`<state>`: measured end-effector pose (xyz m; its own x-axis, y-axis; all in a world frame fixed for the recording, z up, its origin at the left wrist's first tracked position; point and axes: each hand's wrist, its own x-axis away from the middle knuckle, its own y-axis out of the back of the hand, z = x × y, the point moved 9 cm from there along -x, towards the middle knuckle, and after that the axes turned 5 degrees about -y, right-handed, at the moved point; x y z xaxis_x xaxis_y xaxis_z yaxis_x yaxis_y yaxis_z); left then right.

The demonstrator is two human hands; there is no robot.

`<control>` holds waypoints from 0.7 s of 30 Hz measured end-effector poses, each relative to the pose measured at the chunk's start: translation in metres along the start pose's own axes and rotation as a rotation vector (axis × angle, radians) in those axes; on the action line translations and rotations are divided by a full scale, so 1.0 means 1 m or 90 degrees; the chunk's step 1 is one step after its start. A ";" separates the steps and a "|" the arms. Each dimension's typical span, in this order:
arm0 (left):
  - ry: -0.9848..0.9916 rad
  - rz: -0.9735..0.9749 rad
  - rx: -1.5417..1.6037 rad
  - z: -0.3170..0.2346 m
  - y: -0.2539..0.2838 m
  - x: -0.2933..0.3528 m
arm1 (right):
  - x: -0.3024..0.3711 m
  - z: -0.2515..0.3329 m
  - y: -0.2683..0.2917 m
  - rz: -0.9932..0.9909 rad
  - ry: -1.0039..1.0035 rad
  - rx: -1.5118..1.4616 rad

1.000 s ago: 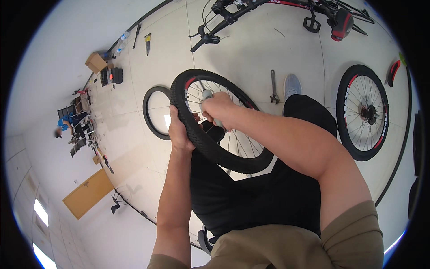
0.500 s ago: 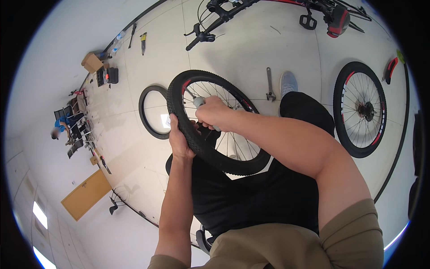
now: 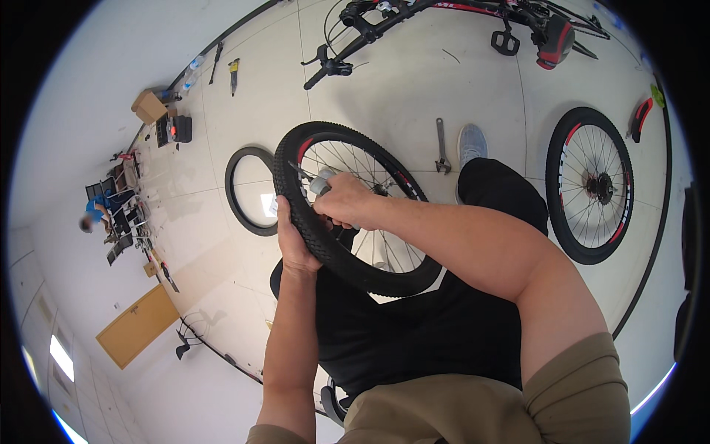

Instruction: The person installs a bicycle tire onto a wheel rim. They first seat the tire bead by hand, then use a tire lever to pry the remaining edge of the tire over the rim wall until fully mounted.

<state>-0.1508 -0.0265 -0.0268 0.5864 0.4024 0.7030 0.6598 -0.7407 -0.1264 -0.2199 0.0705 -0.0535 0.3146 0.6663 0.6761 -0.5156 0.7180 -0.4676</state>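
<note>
A bicycle wheel (image 3: 355,280) with a black knobbly tyre and a red-and-white marked rim leans tilted against my legs. My left hand (image 3: 296,240) is closed round the near left side of its tyre, thumb on the tread; its fingers are partly hidden behind the tyre. My right hand (image 3: 347,200) is closed on a grey-handled screwdriver (image 3: 320,182) inside the rim. The thin metal shaft points up and left toward the rim's inner edge; whether its tip touches is too small to tell. Spokes and hub lie just right of this hand.
A loose black tyre (image 3: 232,194) lies left of the wheel. An adjustable wrench (image 3: 441,145) lies by my shoe (image 3: 471,142). A second wheel (image 3: 553,185) is on the right, a bicycle frame (image 3: 384,26) at the far side. A person (image 3: 97,210) sits far left near toolboxes (image 3: 177,129).
My right hand has shifted slightly left and down with the screwdriver, whose shaft now lies flatter. My left hand keeps its hold on the tyre. The whole view has shifted slightly.
</note>
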 end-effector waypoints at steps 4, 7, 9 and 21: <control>-0.014 -0.010 -0.007 -0.007 0.004 -0.006 | 0.003 0.000 0.001 0.002 -0.021 0.013; -0.032 0.017 -0.011 -0.010 0.005 -0.011 | 0.003 -0.001 0.004 -0.025 0.000 -0.037; -0.055 0.054 -0.030 -0.013 -0.005 -0.006 | -0.003 -0.002 0.011 -0.059 0.017 -0.032; -0.243 0.105 -0.068 0.038 0.003 0.029 | 0.009 0.032 0.018 -0.021 0.076 -0.303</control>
<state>-0.1146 0.0034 -0.0333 0.8248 0.4290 0.3682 0.5019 -0.8555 -0.1276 -0.2517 0.0831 -0.0371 0.4280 0.6396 0.6386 -0.0903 0.7333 -0.6739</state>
